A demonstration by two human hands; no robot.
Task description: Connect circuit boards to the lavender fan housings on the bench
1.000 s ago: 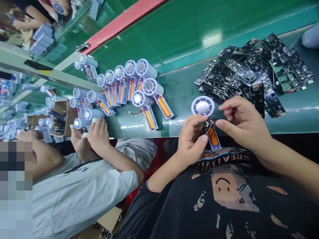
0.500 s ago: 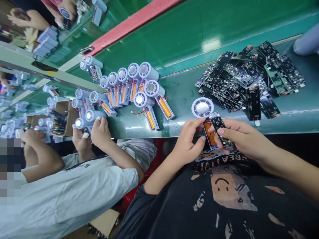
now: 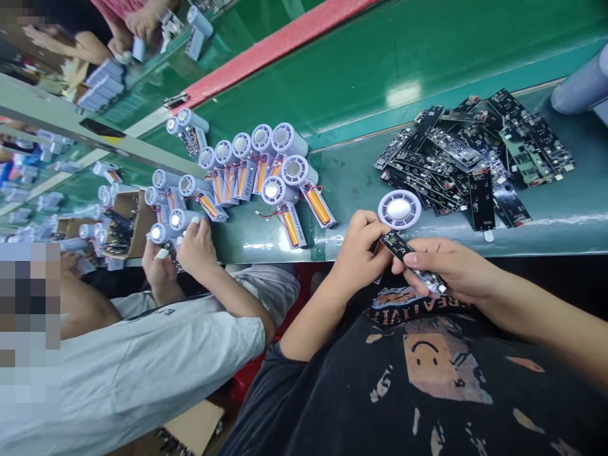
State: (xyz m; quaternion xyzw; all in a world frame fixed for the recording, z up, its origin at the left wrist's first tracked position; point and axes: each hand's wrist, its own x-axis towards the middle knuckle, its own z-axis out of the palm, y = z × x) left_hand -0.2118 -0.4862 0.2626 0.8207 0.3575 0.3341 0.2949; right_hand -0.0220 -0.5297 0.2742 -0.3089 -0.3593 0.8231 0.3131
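My left hand (image 3: 358,256) is closed around the handle of a pale lavender handheld fan (image 3: 399,209) at the front edge of the bench. The fan's round grille faces up, and its handle is mostly hidden by my fingers. In my right hand (image 3: 446,266) a black circuit board (image 3: 414,261) with small white parts is pinched between thumb and fingers. The board slants across just below the fan head, its far end close to my left fingertips. Whether it touches the handle I cannot tell.
A heap of black circuit boards (image 3: 456,158) lies on the bench to the right. Several lavender fans with orange batteries (image 3: 292,227) stand to the left. Beside me a co-worker's hands (image 3: 194,247) handle another fan. A red rail (image 3: 266,54) crosses behind.
My left hand has wrapped further over the fan handle, covering its orange battery. The board in my right hand has tilted flatter and moved slightly down. The whole view has shifted a little.
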